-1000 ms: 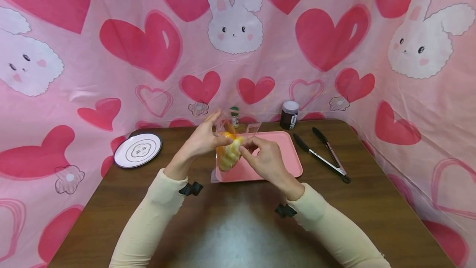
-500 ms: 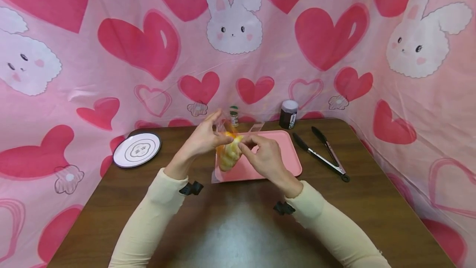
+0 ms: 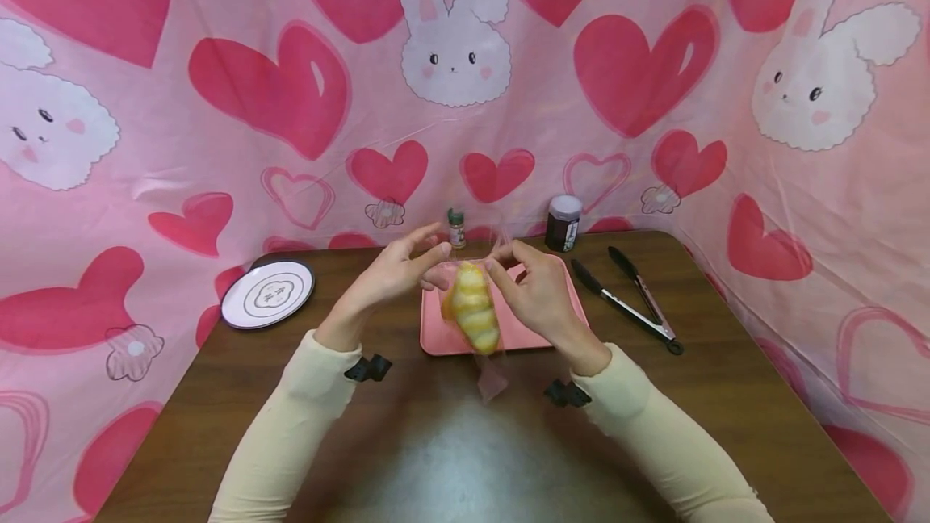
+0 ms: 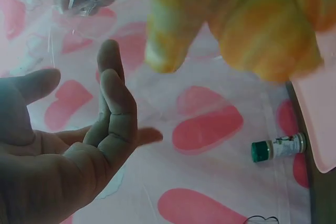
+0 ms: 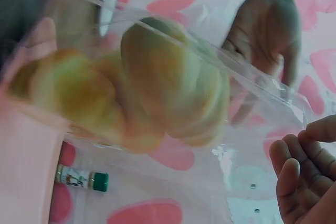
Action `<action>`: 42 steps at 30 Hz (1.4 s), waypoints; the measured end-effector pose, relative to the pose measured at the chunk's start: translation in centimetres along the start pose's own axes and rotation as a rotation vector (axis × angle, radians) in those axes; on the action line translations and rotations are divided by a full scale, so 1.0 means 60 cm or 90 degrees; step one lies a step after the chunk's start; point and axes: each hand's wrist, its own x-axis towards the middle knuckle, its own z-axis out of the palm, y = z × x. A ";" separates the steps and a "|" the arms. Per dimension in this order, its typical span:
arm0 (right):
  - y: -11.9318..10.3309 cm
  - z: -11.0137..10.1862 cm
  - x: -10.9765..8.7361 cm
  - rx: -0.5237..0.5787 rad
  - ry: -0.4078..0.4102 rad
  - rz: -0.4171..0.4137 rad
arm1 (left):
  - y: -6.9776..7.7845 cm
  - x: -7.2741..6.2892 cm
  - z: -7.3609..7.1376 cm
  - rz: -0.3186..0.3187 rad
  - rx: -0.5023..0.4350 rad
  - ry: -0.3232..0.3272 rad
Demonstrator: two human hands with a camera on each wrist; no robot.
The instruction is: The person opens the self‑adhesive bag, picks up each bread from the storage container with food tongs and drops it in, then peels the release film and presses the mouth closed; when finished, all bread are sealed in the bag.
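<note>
A clear plastic bag (image 5: pixel 247 114) hangs over the pink tray (image 3: pixel 433 325), with several croissants (image 3: pixel 474 309) inside; its lower corner reaches past the tray's front edge. With thumb and fingertips, my right hand (image 3: pixel 536 293) pinches the bag's upper edge. My left hand (image 3: pixel 392 271) is beside the bag's top left, fingers loosely spread and holding nothing. In the left wrist view, a gap shows between the left fingers (image 4: pixel 119 114) and the blurred croissants. From the right wrist, the left hand (image 5: pixel 262 35) appears beyond the bag.
At the back are a small green-capped shaker (image 3: pixel 456 231) and a dark jar with a pale lid (image 3: pixel 563 224). Tongs (image 3: pixel 630 310) lie right of the tray. A white plate (image 3: pixel 236 301) sits at left on the wooden table (image 3: pixel 450 458). Heart-print cloth hangs behind.
My left hand has come off the bag and moved slightly left. The bag of croissants has swung right and hangs more upright, while my right hand has risen slightly, still pinching it.
</note>
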 end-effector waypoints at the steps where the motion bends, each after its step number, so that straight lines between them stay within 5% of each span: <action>1: 0.000 -0.003 0.001 0.004 0.002 -0.002 | -0.003 0.000 0.001 -0.002 -0.013 -0.005; 7: -0.006 -0.021 0.006 0.014 0.003 0.002 | -0.019 0.001 0.001 -0.035 -0.045 -0.002; 14: -0.012 -0.043 0.011 0.044 0.005 0.015 | -0.043 0.005 -0.003 -0.048 -0.006 0.006; 23: -0.011 -0.053 0.014 0.098 0.006 0.043 | -0.051 0.017 0.000 0.027 -0.038 0.049; 31: -0.003 -0.062 0.018 0.153 0.019 0.029 | -0.047 0.013 0.000 0.036 -0.022 0.103; 42: 0.009 -0.080 0.029 0.210 0.068 0.075 | -0.048 0.009 -0.013 0.086 -0.088 0.057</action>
